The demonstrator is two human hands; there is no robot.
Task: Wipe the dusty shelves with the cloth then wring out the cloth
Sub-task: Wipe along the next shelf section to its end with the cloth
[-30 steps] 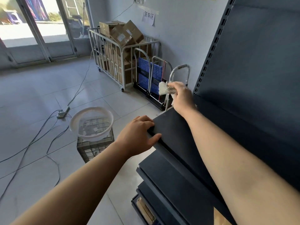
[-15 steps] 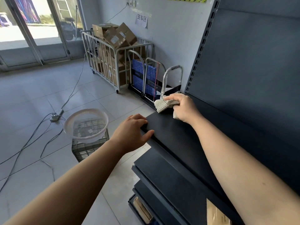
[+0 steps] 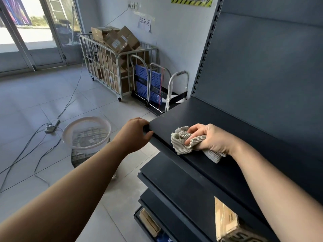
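right grip holds cloth | left grip holds shelf | cart: boxes

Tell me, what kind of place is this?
Probably a shop's stockroom, or a store being set up: there is dark grey metal shop shelving, a silver wire cage trolley piled with brown cardboard boxes, and blue plastic folding hand trucks standing by the wall.

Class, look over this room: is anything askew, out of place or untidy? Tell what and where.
The top cardboard boxes in the wire cart by the wall lie tilted at odd angles. Cables and a power strip trail loose across the floor, where feet might catch them.
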